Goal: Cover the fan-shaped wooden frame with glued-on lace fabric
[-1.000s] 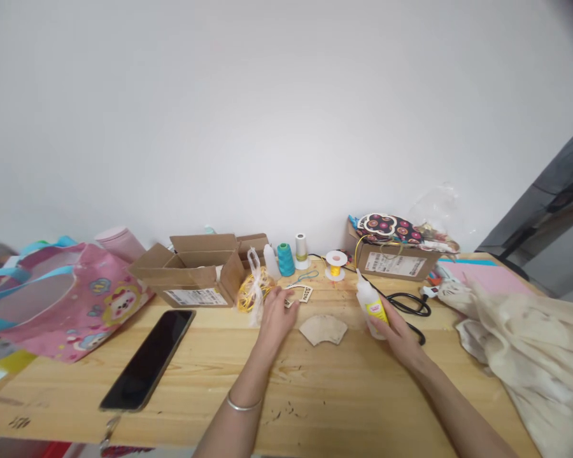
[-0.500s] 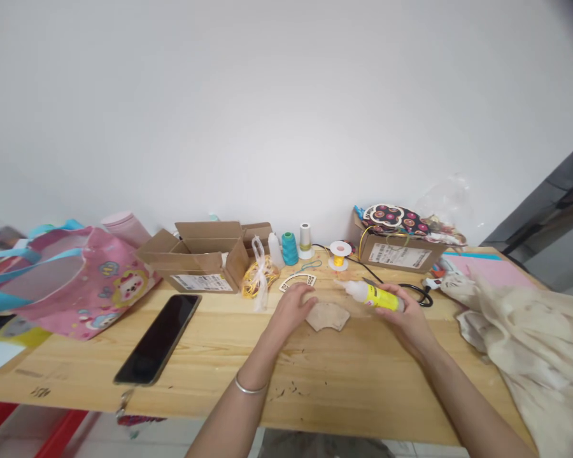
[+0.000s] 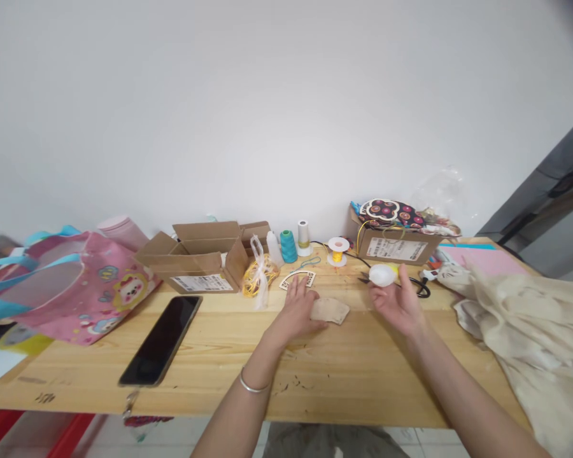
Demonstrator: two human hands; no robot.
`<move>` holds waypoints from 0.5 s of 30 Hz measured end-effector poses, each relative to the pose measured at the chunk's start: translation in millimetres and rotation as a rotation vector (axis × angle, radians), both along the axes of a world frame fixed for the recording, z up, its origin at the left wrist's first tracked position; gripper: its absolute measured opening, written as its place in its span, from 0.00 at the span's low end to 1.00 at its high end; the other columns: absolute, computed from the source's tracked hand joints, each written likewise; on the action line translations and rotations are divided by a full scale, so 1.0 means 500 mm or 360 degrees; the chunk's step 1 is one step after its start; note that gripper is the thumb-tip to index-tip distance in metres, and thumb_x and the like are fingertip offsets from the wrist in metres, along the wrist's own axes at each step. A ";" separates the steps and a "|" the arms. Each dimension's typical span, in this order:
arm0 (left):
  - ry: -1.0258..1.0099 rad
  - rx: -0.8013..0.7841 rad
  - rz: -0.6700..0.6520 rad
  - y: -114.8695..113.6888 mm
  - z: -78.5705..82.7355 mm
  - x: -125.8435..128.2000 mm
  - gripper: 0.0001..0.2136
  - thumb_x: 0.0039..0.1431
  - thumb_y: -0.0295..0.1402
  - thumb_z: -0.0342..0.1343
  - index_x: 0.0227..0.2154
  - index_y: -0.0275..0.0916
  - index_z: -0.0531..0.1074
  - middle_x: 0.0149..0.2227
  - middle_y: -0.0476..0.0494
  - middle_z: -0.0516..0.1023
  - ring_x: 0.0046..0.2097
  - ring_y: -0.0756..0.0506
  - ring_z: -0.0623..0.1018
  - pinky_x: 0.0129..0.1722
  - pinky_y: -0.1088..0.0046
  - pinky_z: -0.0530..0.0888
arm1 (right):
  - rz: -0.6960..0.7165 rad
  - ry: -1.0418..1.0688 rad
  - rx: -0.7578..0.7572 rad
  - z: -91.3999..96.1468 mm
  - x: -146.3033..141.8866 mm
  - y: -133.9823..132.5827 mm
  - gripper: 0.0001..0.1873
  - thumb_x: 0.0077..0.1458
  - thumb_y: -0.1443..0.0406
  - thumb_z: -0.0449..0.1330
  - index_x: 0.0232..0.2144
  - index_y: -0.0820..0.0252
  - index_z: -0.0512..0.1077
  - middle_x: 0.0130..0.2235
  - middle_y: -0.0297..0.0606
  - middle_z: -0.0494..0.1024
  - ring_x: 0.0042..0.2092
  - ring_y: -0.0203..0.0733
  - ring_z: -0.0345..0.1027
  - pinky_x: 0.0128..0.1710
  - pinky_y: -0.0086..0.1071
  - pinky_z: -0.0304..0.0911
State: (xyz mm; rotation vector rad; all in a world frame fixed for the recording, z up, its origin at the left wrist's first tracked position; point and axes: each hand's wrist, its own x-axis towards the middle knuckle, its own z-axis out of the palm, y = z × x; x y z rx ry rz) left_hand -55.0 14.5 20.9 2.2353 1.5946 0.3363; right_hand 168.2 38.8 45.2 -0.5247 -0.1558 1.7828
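Bottle (image 3: 382,275) grasped in your right hand (image 3: 402,308), round white end toward you; probably light, squeezable, maybe slick, so hold mid-body. Your left hand (image 3: 297,313) lies spread, nothing visibly gripped, at the left end of the flat piece (image 3: 333,310) on the table (image 3: 358,375); contact unclear. Piece looks thin, stiff, light: take by the edges. Lettered cutout (image 3: 310,278) at your left fingertips, likely fragile. Teal spool (image 3: 288,248) farther back.

Left hand (image 3: 300,313): palm down, spread. Left forearm (image 3: 241,407): bare, behind it. Right hand (image 3: 403,308): palm inward, curled, thumb raised. Right forearm (image 3: 463,388): bare, behind it.
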 end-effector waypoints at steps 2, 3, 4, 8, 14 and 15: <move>0.0007 0.0001 0.0018 0.002 0.000 0.006 0.26 0.39 0.42 0.60 0.42 0.34 0.65 0.61 0.29 0.44 0.61 0.32 0.35 0.57 0.53 0.43 | 0.0085 0.0053 -0.0019 0.003 -0.016 0.006 0.13 0.46 0.57 0.59 0.29 0.61 0.67 0.25 0.32 0.74 0.21 0.29 0.62 0.14 0.19 0.58; 0.0011 0.0005 0.0029 0.003 0.000 0.009 0.26 0.40 0.42 0.60 0.42 0.33 0.65 0.60 0.28 0.45 0.61 0.32 0.36 0.57 0.53 0.43 | 0.0104 0.0056 -0.0015 0.002 -0.023 0.008 0.13 0.47 0.57 0.59 0.30 0.61 0.67 0.25 0.33 0.74 0.21 0.28 0.62 0.14 0.19 0.59; 0.0015 0.0011 0.0042 0.003 -0.001 0.013 0.25 0.40 0.41 0.60 0.41 0.33 0.65 0.60 0.28 0.46 0.61 0.32 0.37 0.57 0.53 0.43 | 0.0108 0.0047 0.0001 0.000 -0.029 0.010 0.11 0.48 0.59 0.59 0.30 0.61 0.67 0.26 0.33 0.74 0.21 0.28 0.62 0.15 0.19 0.60; 0.0021 0.0042 0.0074 0.004 -0.008 0.020 0.24 0.41 0.41 0.59 0.41 0.33 0.65 0.60 0.28 0.47 0.61 0.32 0.38 0.57 0.53 0.44 | 0.0044 -0.0026 0.0141 -0.015 -0.034 0.013 0.09 0.45 0.70 0.60 0.32 0.60 0.68 0.31 0.33 0.76 0.25 0.30 0.66 0.18 0.21 0.63; -0.0084 0.0075 0.0090 0.015 -0.013 0.004 0.31 0.42 0.45 0.57 0.49 0.34 0.62 0.60 0.29 0.49 0.61 0.33 0.43 0.56 0.54 0.48 | 0.0019 0.0008 0.0037 -0.027 -0.019 0.000 0.09 0.47 0.62 0.59 0.32 0.60 0.68 0.29 0.33 0.76 0.23 0.30 0.66 0.15 0.20 0.60; -0.0105 0.0106 0.0129 0.019 -0.013 -0.001 0.31 0.43 0.44 0.57 0.50 0.33 0.60 0.59 0.30 0.51 0.61 0.34 0.45 0.56 0.54 0.49 | 0.0027 0.0003 0.0014 -0.028 -0.020 -0.002 0.09 0.48 0.61 0.59 0.32 0.60 0.68 0.28 0.33 0.76 0.22 0.30 0.65 0.14 0.19 0.59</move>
